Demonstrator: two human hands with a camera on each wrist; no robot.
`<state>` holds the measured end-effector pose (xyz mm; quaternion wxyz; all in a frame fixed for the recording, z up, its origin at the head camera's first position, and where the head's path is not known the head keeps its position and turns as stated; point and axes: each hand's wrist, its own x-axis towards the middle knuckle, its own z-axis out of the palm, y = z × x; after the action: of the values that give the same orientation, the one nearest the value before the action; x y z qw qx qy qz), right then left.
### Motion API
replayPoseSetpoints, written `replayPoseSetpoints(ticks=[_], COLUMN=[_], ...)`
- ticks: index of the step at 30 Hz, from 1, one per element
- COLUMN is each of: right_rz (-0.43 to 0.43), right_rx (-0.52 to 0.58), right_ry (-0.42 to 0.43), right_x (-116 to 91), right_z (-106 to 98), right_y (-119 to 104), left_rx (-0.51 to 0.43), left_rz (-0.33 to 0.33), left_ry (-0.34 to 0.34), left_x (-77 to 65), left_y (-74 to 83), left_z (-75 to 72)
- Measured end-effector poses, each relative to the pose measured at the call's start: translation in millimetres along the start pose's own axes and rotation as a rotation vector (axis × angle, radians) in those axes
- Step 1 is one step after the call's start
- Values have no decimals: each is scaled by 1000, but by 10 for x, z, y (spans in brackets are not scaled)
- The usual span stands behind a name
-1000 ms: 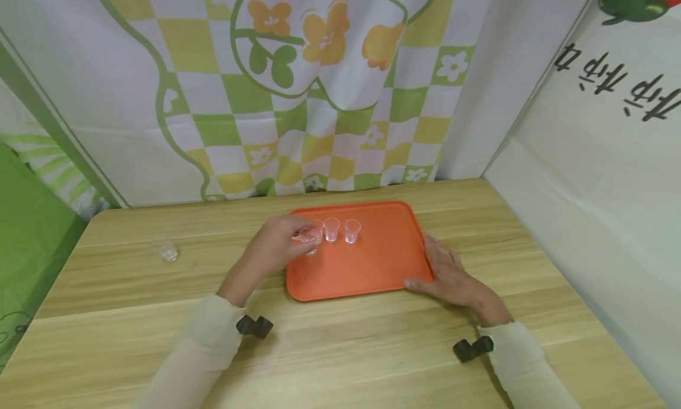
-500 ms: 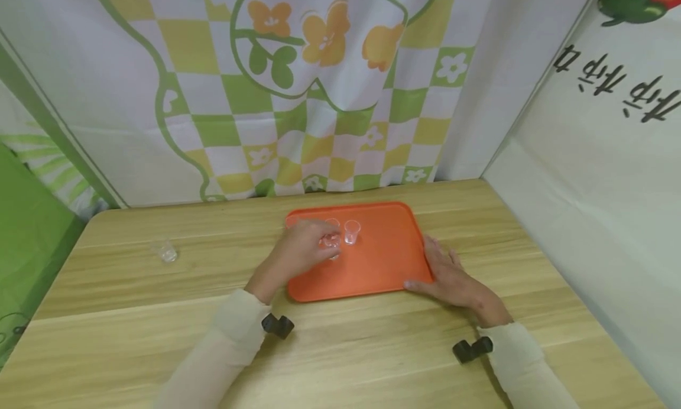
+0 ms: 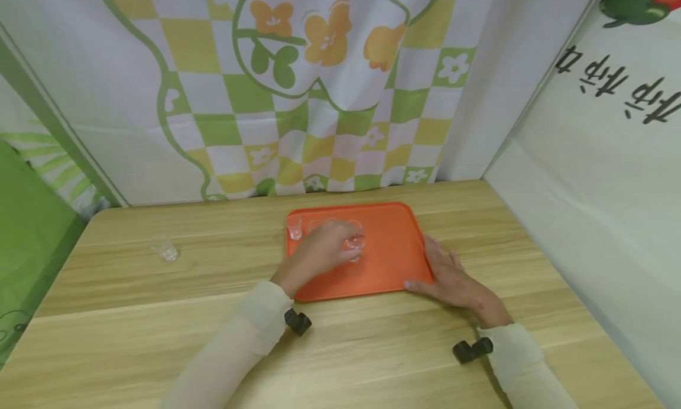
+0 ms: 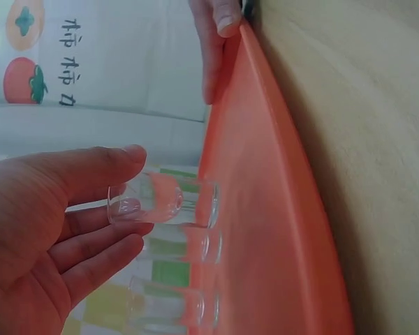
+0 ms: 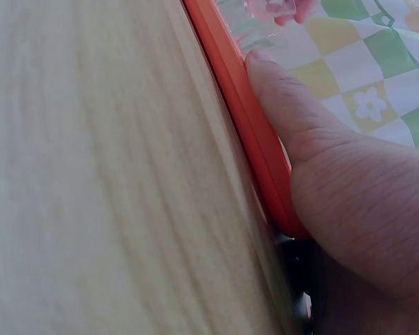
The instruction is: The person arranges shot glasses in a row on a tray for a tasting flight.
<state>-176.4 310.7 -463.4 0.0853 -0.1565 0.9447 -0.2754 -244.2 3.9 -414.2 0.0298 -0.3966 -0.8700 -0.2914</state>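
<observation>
My left hand (image 3: 327, 246) pinches a small clear shot glass (image 4: 160, 199) between thumb and fingers, over the orange tray (image 3: 372, 273). In the left wrist view, the end of the glass away from the palm is close to the tray's surface. More shot glasses stand along the tray's far side; one glass (image 3: 295, 227) shows at the left corner, and others are partly hidden behind the left hand. My right hand (image 3: 452, 276) holds the tray's near right corner, thumb along the near rim and fingers along the right side.
Another clear glass (image 3: 167, 251) is on the wooden table (image 3: 340, 356), well left of the tray. A patterned cloth (image 3: 319, 137) hangs behind the table, and a white wall panel (image 3: 590, 178) stands along the right side.
My left hand has moved right along the row, from the tray's left part to its middle, uncovering the glass at the left corner. The right hand has stayed at its corner.
</observation>
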Motion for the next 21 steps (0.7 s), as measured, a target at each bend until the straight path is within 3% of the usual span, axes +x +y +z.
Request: replayPoseSetpoints(ticks=[11, 21], right_rz=[-6, 0], right_rx=[5, 13], right_ry=[8, -5], right_x=[10, 8], right_z=[3, 0], right_y=[14, 11], left_rx=[30, -11], left_rz=[-3, -25], left_ry=[6, -13], left_x=[212, 353], left_y=[71, 91], left_z=[79, 101])
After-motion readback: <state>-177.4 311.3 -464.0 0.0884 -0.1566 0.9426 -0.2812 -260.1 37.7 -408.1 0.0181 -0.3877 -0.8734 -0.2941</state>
